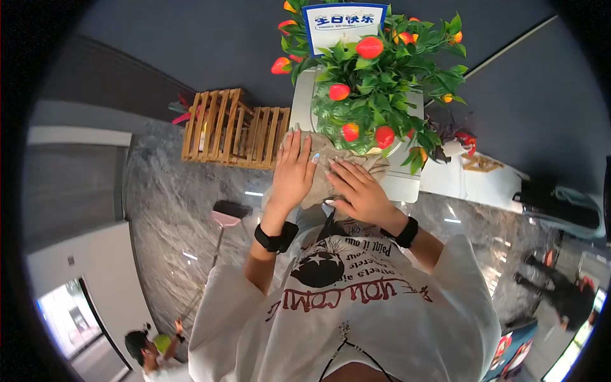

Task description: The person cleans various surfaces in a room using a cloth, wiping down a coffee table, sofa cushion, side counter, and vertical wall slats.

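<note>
A beige cloth [323, 167] lies bunched on the front edge of a silver-grey surface [402, 181]. My left hand [294, 169] rests flat on the cloth's left part, its fingers stretched out. On the right part of the cloth lies my right hand [363, 191], fingers spread and palm down. Just beyond both hands stands a leafy plant [382, 95] with red and orange fruits, over a green base [337, 118]. A white sign with a blue border [345, 27] is set among its leaves.
Slatted wooden racks [213, 127] stand to the left. A person [153, 350] at the lower left holds a pink broom [227, 219]. Another person in dark clothes [566, 296] is at the right. A white shelf [474, 181] with items runs along the right wall.
</note>
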Demonstrator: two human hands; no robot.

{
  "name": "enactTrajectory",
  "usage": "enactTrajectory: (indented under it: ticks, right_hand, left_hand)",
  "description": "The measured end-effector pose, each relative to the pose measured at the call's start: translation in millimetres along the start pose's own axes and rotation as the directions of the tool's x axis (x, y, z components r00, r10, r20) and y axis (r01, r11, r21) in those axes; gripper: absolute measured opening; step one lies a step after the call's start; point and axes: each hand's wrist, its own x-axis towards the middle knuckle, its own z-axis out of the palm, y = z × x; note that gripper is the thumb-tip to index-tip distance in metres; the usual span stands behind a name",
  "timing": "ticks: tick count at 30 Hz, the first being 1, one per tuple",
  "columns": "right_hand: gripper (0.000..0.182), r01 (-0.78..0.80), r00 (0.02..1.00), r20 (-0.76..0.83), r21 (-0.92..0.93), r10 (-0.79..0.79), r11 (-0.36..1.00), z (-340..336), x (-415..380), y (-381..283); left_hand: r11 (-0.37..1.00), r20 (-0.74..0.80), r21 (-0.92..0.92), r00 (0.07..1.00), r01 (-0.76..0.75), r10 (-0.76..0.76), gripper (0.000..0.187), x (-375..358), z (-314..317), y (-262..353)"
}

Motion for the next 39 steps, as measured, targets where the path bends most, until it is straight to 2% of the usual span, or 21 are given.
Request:
enactTrajectory:
  ticks: [2,7,10,12,14,16,18,20,21,24,26,30,33,35,36,38,39]
  right_hand:
    - [0.054,-0.065,0.998,-0.018,-0.035,0.064,0.997,8.7,12.2,-10.4]
    - [0.054,-0.251,0.958,-0.140,0.015,0.251,0.968,34.4,47.5,-31.3]
    - [0.055,-0.325,0.926,-0.214,-0.023,0.313,0.946,50.0,71.4,-29.9]
    - [0.055,-0.376,0.896,-0.270,-0.040,0.353,0.926,54.5,88.0,-32.3]
    - [0.057,-0.389,0.861,-0.377,-0.053,0.342,0.920,59.4,96.9,-36.2]
    - [0.058,-0.448,0.831,-0.409,-0.089,0.378,0.889,64.5,99.3,-40.7]
    - [0.059,-0.500,0.799,-0.448,-0.121,0.402,0.858,69.2,95.1,-41.5]
    - [0.055,-0.503,0.813,-0.426,-0.174,0.396,0.846,76.1,88.4,-40.6]
    - [0.055,-0.525,0.799,-0.439,-0.176,0.411,0.833,78.8,84.6,-43.0]
    - [0.048,-0.521,0.793,-0.478,-0.211,0.378,0.827,80.0,76.3,-46.8]
    - [0.035,-0.434,0.835,-0.462,-0.217,0.300,0.874,77.5,68.2,-48.8]
    - [0.030,-0.348,0.845,-0.486,-0.180,0.225,0.920,75.4,57.9,-40.6]
    - [0.029,-0.290,0.872,-0.451,-0.158,0.193,0.944,70.4,43.9,-31.1]
    - [0.027,-0.294,0.910,-0.317,-0.047,0.265,0.955,58.5,32.7,-30.8]
    - [0.027,-0.276,0.918,-0.307,-0.043,0.250,0.960,54.7,26.8,-28.6]
    - [0.032,-0.119,0.942,-0.316,-0.011,0.109,0.993,46.2,12.4,-21.7]
    - [0.030,-0.066,0.949,-0.310,-0.017,0.057,0.998,43.5,2.2,-14.5]
  left_hand:
    - [0.994,0.038,-0.048,0.994,-0.098,0.100,0.043,14.8,-6.3,-20.3]
    - [0.918,0.119,-0.249,0.931,-0.309,0.346,0.041,58.7,-12.5,-64.8]
    - [0.893,0.163,-0.211,0.887,-0.397,0.433,0.041,90.5,-6.1,-87.3]
    - [0.866,0.167,-0.232,0.860,-0.442,0.483,0.041,110.4,-0.8,-95.6]
    - [0.847,0.130,-0.179,0.841,-0.501,0.525,0.041,124.0,5.9,-100.6]
    - [0.813,0.150,-0.230,0.806,-0.535,0.572,0.042,125.9,7.8,-100.6]
    - [0.814,0.074,-0.287,0.835,-0.506,0.545,0.042,121.9,11.6,-101.5]
    - [0.786,0.071,-0.310,0.811,-0.535,0.580,0.043,114.7,15.8,-103.1]
    - [0.803,0.063,-0.315,0.833,-0.506,0.550,0.044,106.6,13.8,-101.7]
    - [0.798,0.055,-0.375,0.849,-0.471,0.526,0.046,79.7,5.9,-101.2]
    - [0.817,0.073,-0.412,0.880,-0.402,0.470,0.049,56.1,5.5,-106.8]
    - [0.820,0.087,-0.458,0.900,-0.345,0.427,0.055,14.6,0.1,-105.6]
    - [0.838,0.080,-0.376,0.887,-0.397,0.456,0.065,-8.0,-0.4,-102.5]
    - [0.829,0.057,-0.351,0.874,-0.435,0.483,0.066,-20.2,2.6,-97.2]
    - [0.812,0.037,-0.335,0.854,-0.478,0.519,0.068,-25.3,4.9,-92.3]
    - [0.800,0.002,-0.352,0.854,-0.486,0.520,0.067,-32.2,8.3,-77.8]
    - [0.807,0.028,-0.244,0.828,-0.538,0.560,0.065,-33.3,7.2,-67.9]
